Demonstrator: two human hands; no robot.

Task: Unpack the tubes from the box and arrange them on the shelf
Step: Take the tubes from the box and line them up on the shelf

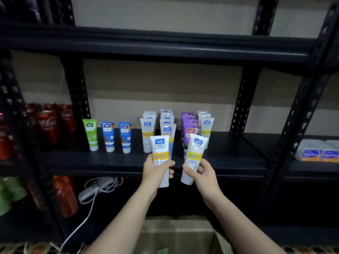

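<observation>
Nearest, below the shelf (128, 158), the open cardboard box (176, 235) sits between the forearms, which reach up and forward from it. Just in front of the shelf's front edge, the left hand (156, 168) grips a white tube (161, 158) with a yellow band, fingers curled round its lower half; the right hand (203, 173) grips a matching tube (194, 158) the same way, tilted slightly right. Both are held cap-down and label-forward (likely so they stand as the stocked ones do). On the shelf behind them stand rows of white tubes (147, 132) and purple tubes (189, 129); further left, a green tube (90, 134) and two blue tubes (117, 136).
</observation>
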